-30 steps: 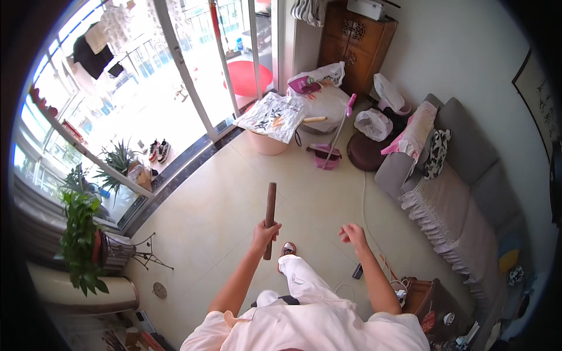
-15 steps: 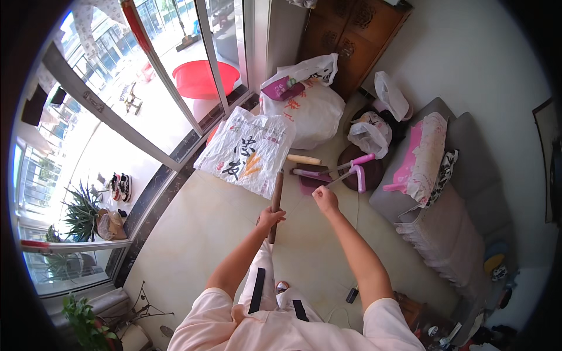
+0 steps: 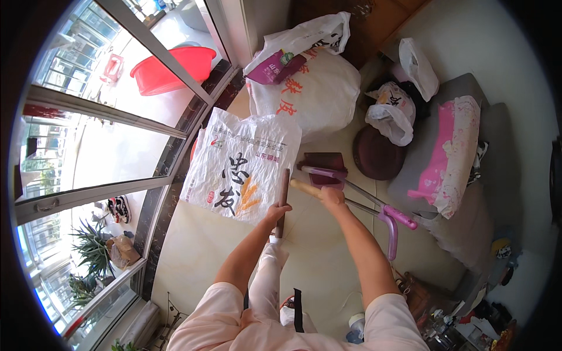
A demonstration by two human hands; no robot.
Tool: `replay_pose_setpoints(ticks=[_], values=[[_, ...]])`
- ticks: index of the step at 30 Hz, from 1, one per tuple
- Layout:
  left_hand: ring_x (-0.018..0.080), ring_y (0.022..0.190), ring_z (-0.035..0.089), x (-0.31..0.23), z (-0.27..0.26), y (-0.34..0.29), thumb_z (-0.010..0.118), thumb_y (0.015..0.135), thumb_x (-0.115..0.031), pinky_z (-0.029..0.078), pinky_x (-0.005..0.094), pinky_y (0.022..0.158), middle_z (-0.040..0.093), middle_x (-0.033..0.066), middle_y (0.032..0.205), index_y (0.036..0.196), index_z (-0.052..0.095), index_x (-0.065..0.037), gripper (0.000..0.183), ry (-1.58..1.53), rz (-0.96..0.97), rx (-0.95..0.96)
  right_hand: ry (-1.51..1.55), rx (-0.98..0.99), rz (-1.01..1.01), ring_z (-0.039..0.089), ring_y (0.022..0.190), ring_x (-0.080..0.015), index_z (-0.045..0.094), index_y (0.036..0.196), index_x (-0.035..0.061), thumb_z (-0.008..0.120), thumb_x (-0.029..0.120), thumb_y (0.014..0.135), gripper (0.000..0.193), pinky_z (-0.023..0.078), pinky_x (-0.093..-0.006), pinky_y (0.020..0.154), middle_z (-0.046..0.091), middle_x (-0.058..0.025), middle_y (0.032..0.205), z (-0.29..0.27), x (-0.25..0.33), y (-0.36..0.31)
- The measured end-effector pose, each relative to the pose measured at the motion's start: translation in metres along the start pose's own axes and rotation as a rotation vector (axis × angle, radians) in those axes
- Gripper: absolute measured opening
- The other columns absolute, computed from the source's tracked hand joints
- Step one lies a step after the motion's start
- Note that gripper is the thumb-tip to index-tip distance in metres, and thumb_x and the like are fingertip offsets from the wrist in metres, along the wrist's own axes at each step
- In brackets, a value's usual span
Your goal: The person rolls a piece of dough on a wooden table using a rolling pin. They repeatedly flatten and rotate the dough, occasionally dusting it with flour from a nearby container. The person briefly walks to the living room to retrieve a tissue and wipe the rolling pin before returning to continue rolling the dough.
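My left hand (image 3: 277, 213) is closed around a dark brown wooden stick (image 3: 283, 196), which points away from me beside the right edge of a flat white woven sack (image 3: 240, 169). To its right, the fingers of my right hand (image 3: 333, 198) are wrapped round the end of a pale wooden stick (image 3: 304, 188); its far end points left towards the dark one. Just beyond that hand lies a dark purple dustpan (image 3: 324, 162). Metal poles with purple handles (image 3: 399, 216) slant from it towards the right, passing behind or beside my right hand.
A bulging white sack (image 3: 316, 105) stands at the back, with a purple packet (image 3: 275, 68) on it. Right of it are a dark round stool (image 3: 377, 155), plastic bags (image 3: 393, 120) and a grey sofa (image 3: 462, 88). Sliding glass doors (image 3: 111, 199) run along the left.
The pale stick lay beyond my right hand near the dustpan; now it is in that hand. The purple handles have swung nearer and to the right. My view has shifted.
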State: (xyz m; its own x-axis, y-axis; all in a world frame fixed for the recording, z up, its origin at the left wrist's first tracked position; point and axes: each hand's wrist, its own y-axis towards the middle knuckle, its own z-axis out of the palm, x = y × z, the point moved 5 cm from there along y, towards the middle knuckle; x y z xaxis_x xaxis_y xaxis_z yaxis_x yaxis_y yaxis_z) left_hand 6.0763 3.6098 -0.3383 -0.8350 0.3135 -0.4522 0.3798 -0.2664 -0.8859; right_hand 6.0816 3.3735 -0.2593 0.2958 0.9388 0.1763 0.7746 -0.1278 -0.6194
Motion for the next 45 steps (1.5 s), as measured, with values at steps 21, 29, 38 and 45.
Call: replay_pose_setpoints(ticks=[21,29,38,45], values=[[0.0272,0.081,0.067,0.071,0.113,-0.138,0.070,0.091,-0.033,0.051,0.0358,0.061,0.066,0.0141,0.098,0.107,0.053,-0.006,0.036,-0.332,-0.171,0.426,0.968,-0.002,0.752,0.061,0.071,-0.0240,0.063,0.094,0.0009,0.080,0.023,0.073,0.034,0.047,-0.0373,0.065,0.061,-0.0135,0.075,0.001,0.014,-0.815],[0.0152,0.064,0.059,0.246,0.260,-0.314,0.068,0.093,-0.025,0.048,0.0261,0.054,0.063,0.0028,0.076,0.092,0.064,-0.011,0.015,0.008,-0.349,0.775,0.802,-0.388,1.007,0.062,0.066,-0.0311,0.062,0.089,0.0047,0.080,0.023,0.072,0.030,0.047,-0.0409,0.063,0.062,-0.0134,0.071,0.159,0.125,-1.048],[0.0137,0.065,0.058,0.433,0.390,-0.509,0.068,0.092,-0.022,0.048,0.0242,0.055,0.062,0.0017,0.079,0.096,0.061,-0.010,0.015,0.203,-0.332,1.000,0.463,-0.497,1.600,0.066,0.077,-0.0268,0.058,0.088,0.0112,0.081,0.024,0.069,0.032,0.048,-0.0407,0.068,0.065,-0.0070,0.082,0.390,0.228,-1.193],[0.0142,0.063,0.057,0.580,0.485,-0.605,0.071,0.089,-0.020,0.047,0.0248,0.053,0.059,0.0028,0.072,0.094,0.059,-0.011,0.016,0.454,-0.386,1.018,0.847,-0.807,1.628,0.065,0.085,-0.0310,0.058,0.098,0.0095,0.076,0.022,0.076,0.031,0.050,-0.0422,0.072,0.066,-0.0096,0.088,0.483,0.155,-1.198]])
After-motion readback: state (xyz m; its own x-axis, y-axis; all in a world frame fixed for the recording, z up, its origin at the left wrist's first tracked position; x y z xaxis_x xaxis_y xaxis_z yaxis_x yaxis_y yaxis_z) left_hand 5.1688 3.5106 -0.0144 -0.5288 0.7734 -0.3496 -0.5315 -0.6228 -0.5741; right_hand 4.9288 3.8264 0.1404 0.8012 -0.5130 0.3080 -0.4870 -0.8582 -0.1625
